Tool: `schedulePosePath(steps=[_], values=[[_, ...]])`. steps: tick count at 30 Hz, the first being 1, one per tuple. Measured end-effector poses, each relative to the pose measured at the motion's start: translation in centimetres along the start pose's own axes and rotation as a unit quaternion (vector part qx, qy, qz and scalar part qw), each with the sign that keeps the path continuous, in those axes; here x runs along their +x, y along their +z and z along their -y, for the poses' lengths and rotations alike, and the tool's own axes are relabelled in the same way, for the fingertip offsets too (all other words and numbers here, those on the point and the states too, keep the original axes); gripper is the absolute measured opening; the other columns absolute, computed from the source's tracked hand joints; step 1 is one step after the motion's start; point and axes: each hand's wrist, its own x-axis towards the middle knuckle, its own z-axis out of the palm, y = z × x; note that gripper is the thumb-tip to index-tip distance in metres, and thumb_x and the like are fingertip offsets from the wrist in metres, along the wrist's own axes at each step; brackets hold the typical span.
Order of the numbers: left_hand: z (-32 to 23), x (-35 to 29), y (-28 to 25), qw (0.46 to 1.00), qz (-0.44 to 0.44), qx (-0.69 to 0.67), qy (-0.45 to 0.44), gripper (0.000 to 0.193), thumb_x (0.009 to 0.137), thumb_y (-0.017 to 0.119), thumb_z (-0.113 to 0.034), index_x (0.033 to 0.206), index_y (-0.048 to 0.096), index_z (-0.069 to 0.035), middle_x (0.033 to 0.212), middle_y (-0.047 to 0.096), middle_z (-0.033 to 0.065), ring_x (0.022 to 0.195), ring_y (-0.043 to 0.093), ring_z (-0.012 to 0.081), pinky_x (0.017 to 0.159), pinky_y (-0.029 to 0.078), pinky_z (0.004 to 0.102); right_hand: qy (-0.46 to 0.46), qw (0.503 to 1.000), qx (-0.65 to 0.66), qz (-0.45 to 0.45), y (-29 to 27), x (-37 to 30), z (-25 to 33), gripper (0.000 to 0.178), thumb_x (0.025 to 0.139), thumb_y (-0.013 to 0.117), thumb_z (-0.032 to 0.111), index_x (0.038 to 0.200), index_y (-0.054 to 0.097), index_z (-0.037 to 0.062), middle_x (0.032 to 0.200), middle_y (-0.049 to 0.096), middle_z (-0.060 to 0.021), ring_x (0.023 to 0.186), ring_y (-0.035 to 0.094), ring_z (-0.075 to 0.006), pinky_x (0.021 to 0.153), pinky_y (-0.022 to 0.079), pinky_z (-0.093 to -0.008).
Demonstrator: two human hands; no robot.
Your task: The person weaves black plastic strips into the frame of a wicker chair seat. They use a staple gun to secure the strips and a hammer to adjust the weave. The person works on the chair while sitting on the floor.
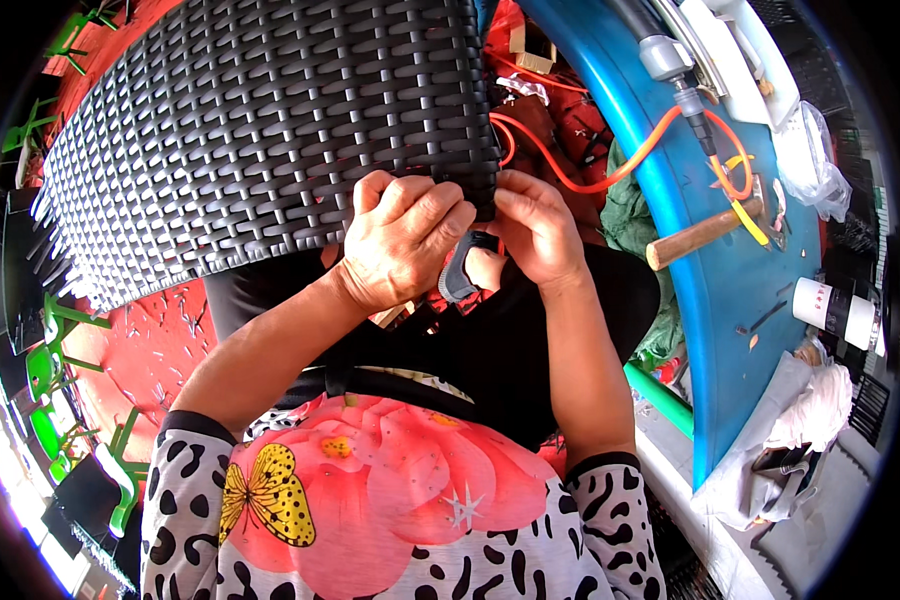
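Observation:
A large black woven wicker panel (270, 130) with glossy flat strands slopes across the upper left, its near right corner lying at my hands. My left hand (405, 235) is closed on its near edge, knuckles up and fingertips tucked out of sight. Just beside that corner, my right hand (540, 225) has thumb and fingers drawn together against the panel's right edge; what they pinch is hidden. Loose strand ends (55, 245) stick out along the panel's far left side.
To the right stands a blue curved table (760, 260) with a wooden-handled hammer (705, 235), an air tool (665, 60) on an orange hose (610, 185), and a white paper cup (835, 312). Green chair frames (45, 370) are at left. A sandalled foot (467, 272) shows below my hands.

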Motion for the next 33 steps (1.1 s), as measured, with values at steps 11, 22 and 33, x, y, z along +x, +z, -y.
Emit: schedulePosePath(steps=[11, 22, 33], values=[[0.0, -0.8, 0.3, 1.000, -0.023, 0.015, 0.012, 0.029, 0.059, 0.062, -0.017, 0.087, 0.060, -0.011, 0.093, 0.057, 0.0006, 0.074, 0.052, 0.0153, 0.075, 0.038, 0.0371, -0.040, 0.997, -0.057, -0.016, -0.1, 0.7, -1.2, 0.005, 0.081, 0.064, 0.003, 0.083, 0.060, 0.0017, 0.075, 0.056, 0.0022, 0.067, 0.049, -0.0041, 0.062, 0.038, -0.0193], [0.4, -1.6, -0.1, 0.999, -0.015, 0.009, 0.030, 0.029, 0.060, 0.058, -0.021, 0.087, 0.060, -0.010, 0.091, 0.059, 0.0018, 0.071, 0.053, 0.0144, 0.075, 0.038, 0.0347, 0.033, 0.995, -0.094, -0.007, -0.2, -0.5, -0.2, 0.014, 0.078, 0.062, -0.002, 0.091, 0.057, -0.0020, 0.079, 0.058, -0.0039, 0.069, 0.056, -0.0092, 0.065, 0.048, -0.0234], [0.0, -1.8, 0.1, 1.000, 0.000, 0.001, 0.030, 0.027, 0.064, 0.058, -0.021, 0.089, 0.060, -0.010, 0.095, 0.058, 0.0020, 0.078, 0.054, 0.0158, 0.077, 0.038, 0.0358, 0.043, 0.991, -0.123, -0.027, 0.3, -0.4, -0.5, 0.014, 0.073, 0.054, -0.003, 0.087, 0.055, -0.0005, 0.077, 0.055, -0.0026, 0.068, 0.052, -0.0081, 0.063, 0.045, -0.0220]])
